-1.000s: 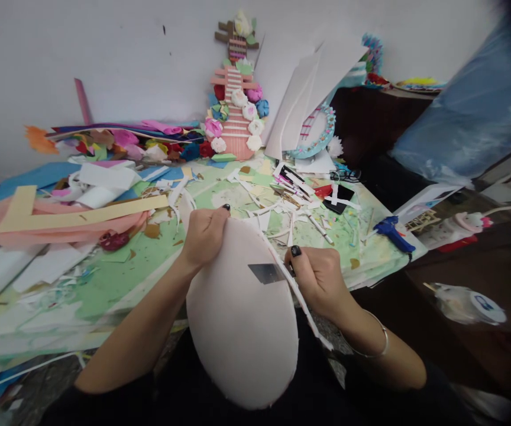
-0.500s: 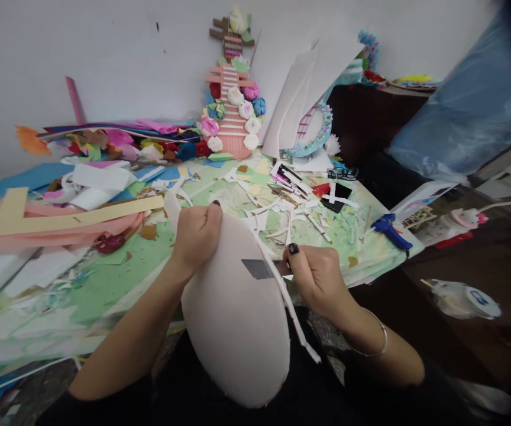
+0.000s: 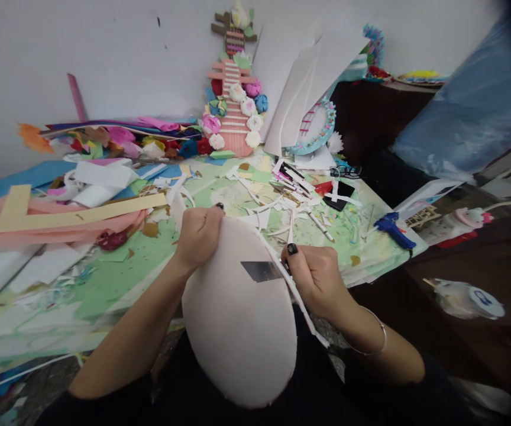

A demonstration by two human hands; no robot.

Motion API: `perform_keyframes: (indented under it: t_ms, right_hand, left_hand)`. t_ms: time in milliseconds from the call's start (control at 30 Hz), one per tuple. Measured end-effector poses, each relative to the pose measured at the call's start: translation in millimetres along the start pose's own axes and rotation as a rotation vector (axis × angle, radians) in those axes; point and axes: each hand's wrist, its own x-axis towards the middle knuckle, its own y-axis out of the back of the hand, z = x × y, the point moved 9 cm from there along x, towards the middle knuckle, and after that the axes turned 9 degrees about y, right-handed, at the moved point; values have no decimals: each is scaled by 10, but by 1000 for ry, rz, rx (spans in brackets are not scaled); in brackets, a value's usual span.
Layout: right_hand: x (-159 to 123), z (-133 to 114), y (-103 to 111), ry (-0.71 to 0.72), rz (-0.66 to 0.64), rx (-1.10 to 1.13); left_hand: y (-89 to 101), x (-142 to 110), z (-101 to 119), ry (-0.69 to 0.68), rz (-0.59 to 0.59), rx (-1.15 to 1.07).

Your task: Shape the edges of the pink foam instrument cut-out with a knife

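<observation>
A pale pink oval foam board (image 3: pixel 238 325) stands tilted in front of me, its lower end against my lap. My left hand (image 3: pixel 199 235) is closed on its top edge. My right hand (image 3: pixel 315 279) grips a utility knife whose grey blade (image 3: pixel 261 271) lies across the board's right edge. A thin white trimmed strip (image 3: pixel 302 307) hangs from that edge, still attached beside the blade.
A green table (image 3: pixel 117 272) is littered with white offcuts. Yellow and pink paper strips (image 3: pixel 60 222) lie at left, a flower-covered paper tower (image 3: pixel 234 112) and white sheets (image 3: pixel 300 83) at the back, a blue glue gun (image 3: pixel 393 229) at right.
The view shifted slightly. The blade stays at the board's right edge and the cut strip swings a little; both hands keep their grip.
</observation>
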Motion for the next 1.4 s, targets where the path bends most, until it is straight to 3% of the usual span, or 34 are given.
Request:
perform_keyframes:
  t_ms: [167, 300, 400, 533, 900, 1067, 1400]
  right_hand:
    - [-4, 9, 4, 3, 15, 1]
    - [23, 7, 9, 6, 20, -17]
    - [47, -17, -14, 26, 13, -21]
    - [60, -79, -26, 49, 21, -16]
    - [30, -178, -10, 50, 31, -1]
    - [9, -132, -28, 39, 27, -18]
    - [-49, 79, -40, -52, 3, -74]
  left_hand:
    - [6, 2, 12, -8, 9, 102]
    - [27, -51, 256, -132, 20, 177]
    - [-8, -93, 358, -147, -6, 60]
    - [-68, -108, 323, -28, 5, -33]
    - [-60, -181, 333, -26, 31, -84]
    - [-93, -163, 296, 11, -39, -158]
    - [-59, -151, 243, 16, -12, -146]
